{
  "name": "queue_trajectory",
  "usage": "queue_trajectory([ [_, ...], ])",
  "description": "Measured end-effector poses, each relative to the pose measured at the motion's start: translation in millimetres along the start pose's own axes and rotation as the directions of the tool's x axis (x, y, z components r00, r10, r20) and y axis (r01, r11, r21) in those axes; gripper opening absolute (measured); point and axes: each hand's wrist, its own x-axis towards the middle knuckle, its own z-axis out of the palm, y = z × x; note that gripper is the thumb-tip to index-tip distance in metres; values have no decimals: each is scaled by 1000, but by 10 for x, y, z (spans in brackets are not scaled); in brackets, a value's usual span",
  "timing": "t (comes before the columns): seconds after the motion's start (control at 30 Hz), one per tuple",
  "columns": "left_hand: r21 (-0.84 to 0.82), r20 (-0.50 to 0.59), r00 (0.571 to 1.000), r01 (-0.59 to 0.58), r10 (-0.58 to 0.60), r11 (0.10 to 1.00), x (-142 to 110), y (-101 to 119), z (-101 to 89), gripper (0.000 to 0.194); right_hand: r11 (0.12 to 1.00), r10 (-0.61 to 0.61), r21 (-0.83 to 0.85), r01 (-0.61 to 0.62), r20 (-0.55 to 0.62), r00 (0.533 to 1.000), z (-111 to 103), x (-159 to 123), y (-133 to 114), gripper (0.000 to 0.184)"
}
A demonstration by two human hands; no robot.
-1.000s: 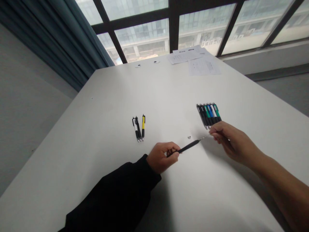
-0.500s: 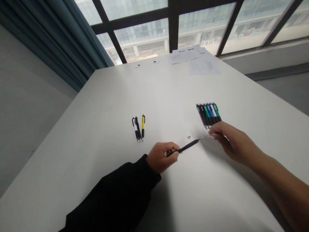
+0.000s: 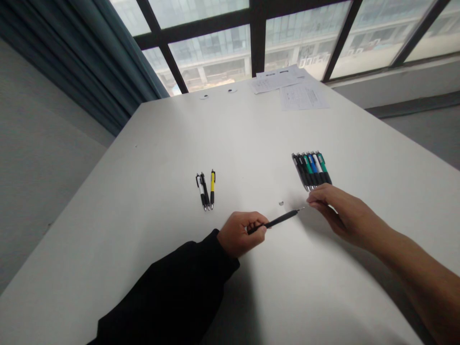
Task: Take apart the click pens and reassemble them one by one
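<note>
My left hand (image 3: 242, 233) is closed around a black pen (image 3: 282, 219), which points right and slightly away from me. A thin refill tip (image 3: 301, 209) sticks out of its front end, where no cone shows. My right hand (image 3: 334, 208) has thumb and fingers pinched together just right of that tip; whatever sits between them is too small to make out. A small silver piece (image 3: 281, 203) lies on the table just beyond the pen. Past my right fingers lies a row of several pens (image 3: 311, 170) in black, green, blue and white.
Left of centre on the white table (image 3: 161, 158) lie a white-and-black pen (image 3: 200, 191), a black pen (image 3: 205, 191) and a yellow pen (image 3: 212, 189). Printed papers (image 3: 302, 93) rest at the far edge by the window. A blue curtain (image 3: 82, 52) hangs at left.
My right hand has shifted slightly left, bringing its fingertips nearer the refill tip. My left hand and the pen have barely moved.
</note>
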Motion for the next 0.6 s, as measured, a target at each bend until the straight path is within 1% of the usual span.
queue_trajectory([
  [0.1, -4, 2, 1000, 2, -2, 1000, 5, 6, -4, 20, 999, 29, 38, -30, 15, 999, -16, 7, -42, 7],
  [0.23, -18, -1, 1000, 18, -18, 1000, 4, 19, -1, 20, 997, 57, 44, -57, 9, 998, -38, 2, -61, 5],
  [0.4, -17, -12, 1000, 19, -19, 1000, 3, 19, 8, 20, 996, 54, 65, -55, 18, 998, -29, 5, -62, 6],
  [0.6, -26, 13, 1000, 10, -9, 1000, 9, 22, -4, 20, 994, 36, 106, -39, 33, 999, 14, 16, -102, 5],
])
